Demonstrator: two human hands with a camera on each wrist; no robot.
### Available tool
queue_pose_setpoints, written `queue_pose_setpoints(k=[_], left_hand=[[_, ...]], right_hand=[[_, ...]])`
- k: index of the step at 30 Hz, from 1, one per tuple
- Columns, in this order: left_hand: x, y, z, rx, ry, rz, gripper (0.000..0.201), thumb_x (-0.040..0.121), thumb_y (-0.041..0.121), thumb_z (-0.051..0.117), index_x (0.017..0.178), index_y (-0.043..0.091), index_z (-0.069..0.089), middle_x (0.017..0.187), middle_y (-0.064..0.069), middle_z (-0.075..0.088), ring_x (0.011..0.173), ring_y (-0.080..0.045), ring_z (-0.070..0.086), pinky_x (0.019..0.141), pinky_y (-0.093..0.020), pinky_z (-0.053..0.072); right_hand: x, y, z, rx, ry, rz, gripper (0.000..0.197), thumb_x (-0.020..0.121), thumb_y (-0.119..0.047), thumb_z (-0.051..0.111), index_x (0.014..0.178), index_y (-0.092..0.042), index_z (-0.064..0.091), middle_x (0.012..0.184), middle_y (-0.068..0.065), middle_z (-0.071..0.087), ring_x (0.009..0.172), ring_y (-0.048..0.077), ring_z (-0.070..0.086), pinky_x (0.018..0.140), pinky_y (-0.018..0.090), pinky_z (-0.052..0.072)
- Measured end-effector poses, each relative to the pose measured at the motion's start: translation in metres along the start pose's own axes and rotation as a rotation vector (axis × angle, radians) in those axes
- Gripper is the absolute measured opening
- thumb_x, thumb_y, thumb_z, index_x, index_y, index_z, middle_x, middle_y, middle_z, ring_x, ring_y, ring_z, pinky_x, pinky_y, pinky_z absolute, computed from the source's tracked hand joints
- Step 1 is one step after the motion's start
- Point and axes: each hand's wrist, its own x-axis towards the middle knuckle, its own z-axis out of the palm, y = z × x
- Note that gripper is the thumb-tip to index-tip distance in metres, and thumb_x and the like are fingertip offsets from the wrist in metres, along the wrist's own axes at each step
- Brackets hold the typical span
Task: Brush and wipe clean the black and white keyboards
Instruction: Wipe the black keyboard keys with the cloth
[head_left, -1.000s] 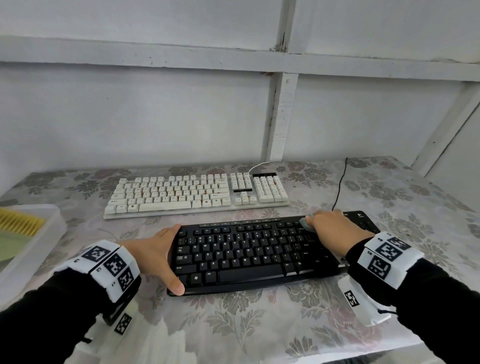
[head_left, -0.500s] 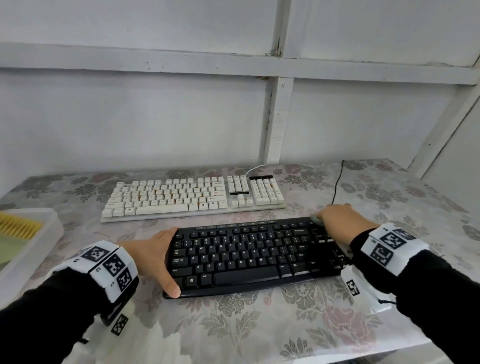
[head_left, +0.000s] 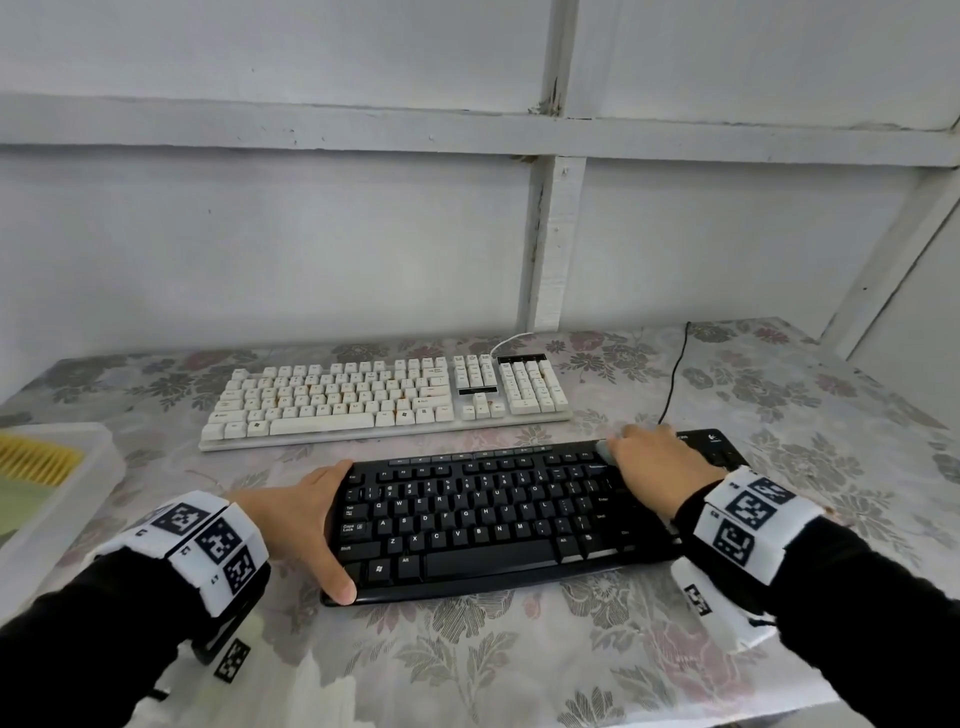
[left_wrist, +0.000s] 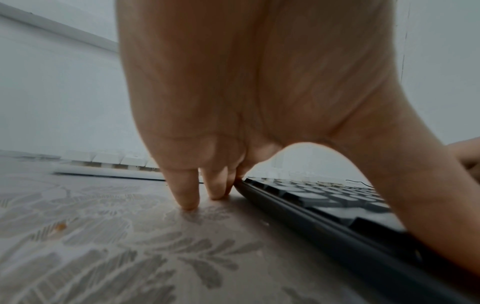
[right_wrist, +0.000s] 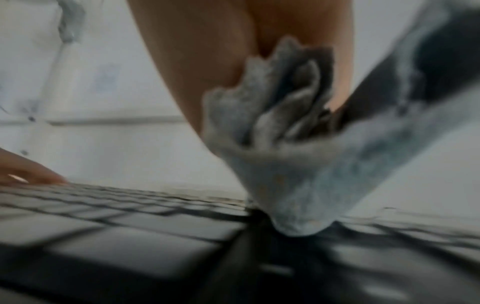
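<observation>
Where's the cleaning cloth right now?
In the head view the grey cloth is bunched under the right hand, on the far right part of the black keyboard, just in front of the white keyboard.

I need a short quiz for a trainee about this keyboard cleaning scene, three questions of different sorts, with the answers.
1. True or false: the right hand wipes the white keyboard.
2. What does the right hand hold? A) a yellow brush B) a grey cloth C) nothing
3. Fill in: the left hand steadies the left end of the ____ keyboard.

Key
1. False: it works at the far edge of the black keyboard.
2. B
3. black
</observation>
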Motion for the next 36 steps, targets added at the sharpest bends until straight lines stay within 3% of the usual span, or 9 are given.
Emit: queue_pose_setpoints(k=[4, 7, 11, 14, 17, 20, 26, 32, 36], left_hand=[[-0.001, 0.004, 0.001, 0.053, 0.028, -0.041, 0.136, 0.043, 0.041, 0.086, 0.145, 0.029, -0.004, 0.126, 0.019, 0.013, 0.123, -0.002, 0.015, 0.114, -0.033, 0.017], [-0.002, 0.007, 0.002, 0.045, 0.044, -0.044, 0.124, 0.059, 0.026, 0.085, 0.145, 0.025, -0.004, 0.125, 0.018, 0.012, 0.120, -0.001, 0.014, 0.113, -0.030, 0.017], [0.002, 0.006, 0.002, 0.049, 0.046, -0.031, 0.115, 0.065, 0.019, 0.084, 0.142, 0.028, -0.001, 0.123, 0.019, 0.013, 0.120, -0.001, 0.015, 0.110, -0.026, 0.019], [0.005, 0.002, 0.003, 0.026, 0.059, -0.017, 0.102, 0.064, 0.018, 0.084, 0.123, 0.039, 0.003, 0.108, 0.032, 0.016, 0.118, -0.002, 0.017, 0.106, -0.022, 0.021], [0.007, -0.002, 0.003, 0.007, 0.063, -0.001, 0.104, 0.058, 0.023, 0.086, 0.116, 0.041, 0.002, 0.105, 0.035, 0.015, 0.120, -0.003, 0.020, 0.105, -0.023, 0.022], [0.008, -0.006, 0.002, -0.022, 0.060, 0.002, 0.111, 0.051, 0.029, 0.088, 0.121, 0.042, 0.004, 0.112, 0.032, 0.020, 0.123, -0.005, 0.023, 0.107, -0.025, 0.024], [0.004, -0.008, 0.001, 0.000, 0.040, -0.010, 0.146, 0.028, 0.053, 0.089, 0.143, 0.034, 0.000, 0.134, 0.018, 0.022, 0.130, -0.007, 0.024, 0.113, -0.034, 0.025], [0.003, -0.005, 0.002, 0.020, 0.048, -0.028, 0.147, 0.028, 0.053, 0.088, 0.144, 0.031, 0.001, 0.135, 0.017, 0.023, 0.129, -0.008, 0.026, 0.112, -0.033, 0.027], [0.003, -0.004, 0.001, 0.028, 0.053, -0.053, 0.143, 0.037, 0.044, 0.089, 0.145, 0.027, -0.003, 0.130, 0.019, 0.019, 0.126, -0.006, 0.023, 0.112, -0.032, 0.025]], right_hand=[[0.003, 0.021, -0.006, -0.071, -0.084, 0.131, 0.036, 0.089, 0.004, 0.036, 0.064, -0.018, 0.022, 0.071, 0.001, 0.023, 0.074, 0.022, 0.039, 0.077, 0.031, 0.039], [0.004, 0.016, -0.021, -0.076, -0.116, 0.132, 0.034, 0.088, 0.007, 0.037, 0.066, -0.017, 0.028, 0.069, -0.002, 0.024, 0.072, 0.021, 0.037, 0.087, 0.034, 0.034], [0.009, -0.028, -0.034, 0.023, -0.104, -0.142, 0.043, 0.089, 0.005, 0.040, 0.063, -0.026, 0.025, 0.070, -0.010, 0.021, 0.083, 0.015, 0.038, 0.087, 0.028, 0.034], [0.012, -0.056, -0.028, 0.035, -0.095, -0.296, 0.028, 0.091, 0.004, 0.036, 0.071, -0.017, 0.033, 0.086, -0.004, 0.034, 0.083, 0.016, 0.039, 0.096, 0.030, 0.035], [0.007, -0.046, -0.019, 0.094, -0.062, -0.219, 0.031, 0.078, 0.015, 0.033, 0.074, -0.016, 0.035, 0.099, 0.002, 0.035, 0.102, 0.026, 0.041, 0.083, 0.033, 0.032], [0.003, -0.018, -0.009, 0.031, -0.023, -0.133, 0.034, 0.085, 0.012, 0.033, 0.098, -0.015, 0.049, 0.100, 0.006, 0.041, 0.111, 0.034, 0.045, 0.088, 0.038, 0.038], [0.003, 0.029, 0.007, 0.011, -0.019, 0.024, 0.026, 0.093, 0.000, 0.035, 0.107, -0.014, 0.052, 0.098, 0.004, 0.042, 0.084, 0.025, 0.038, 0.080, 0.034, 0.041], [0.003, 0.050, 0.012, -0.086, -0.061, 0.144, 0.029, 0.093, 0.001, 0.032, 0.099, -0.023, 0.047, 0.075, -0.001, 0.029, 0.098, 0.029, 0.051, 0.081, 0.034, 0.041], [0.002, 0.060, 0.003, -0.067, -0.048, 0.160, 0.034, 0.097, -0.002, 0.034, 0.068, -0.018, 0.031, 0.072, -0.003, 0.029, 0.065, 0.007, 0.036, 0.081, 0.031, 0.035]])
